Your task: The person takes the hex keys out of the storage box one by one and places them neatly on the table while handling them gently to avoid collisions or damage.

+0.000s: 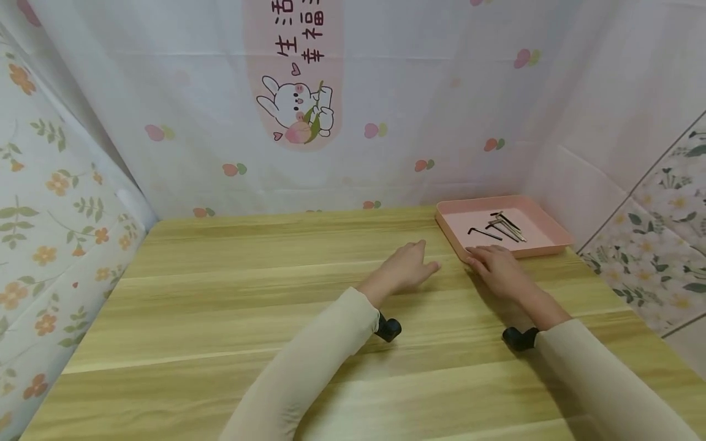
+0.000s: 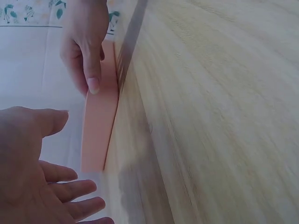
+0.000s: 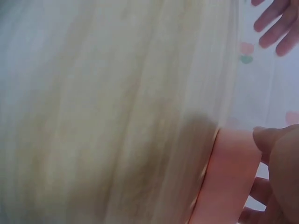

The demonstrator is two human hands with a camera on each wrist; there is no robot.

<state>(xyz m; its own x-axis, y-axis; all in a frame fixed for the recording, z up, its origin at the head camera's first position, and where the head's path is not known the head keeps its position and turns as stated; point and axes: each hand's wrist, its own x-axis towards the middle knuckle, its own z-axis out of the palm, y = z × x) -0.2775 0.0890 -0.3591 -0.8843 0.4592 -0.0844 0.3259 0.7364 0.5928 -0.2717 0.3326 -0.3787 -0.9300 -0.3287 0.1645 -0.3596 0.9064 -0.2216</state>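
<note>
A shallow pink tray (image 1: 543, 229) stands at the back right of the wooden table, with several thin L-shaped hex keys (image 1: 499, 226), black and metallic, lying loosely inside. My right hand (image 1: 501, 272) holds the tray's near left corner. Its thumb (image 2: 93, 84) lies against the outer wall in the left wrist view, while the fingers (image 3: 261, 190) reach over the rim to the inner side in the right wrist view. Left of the tray and apart from it, my left hand (image 1: 401, 269) hovers above the table with fingers extended and nothing in them.
The wood-grain table (image 1: 220, 318) spreads to the left and front. A white printed curtain (image 1: 386, 92) hangs behind it, close to the tray's back edge. Flowered cloth (image 1: 38, 214) lines the left side, and another patterned panel (image 1: 662, 245) borders the right.
</note>
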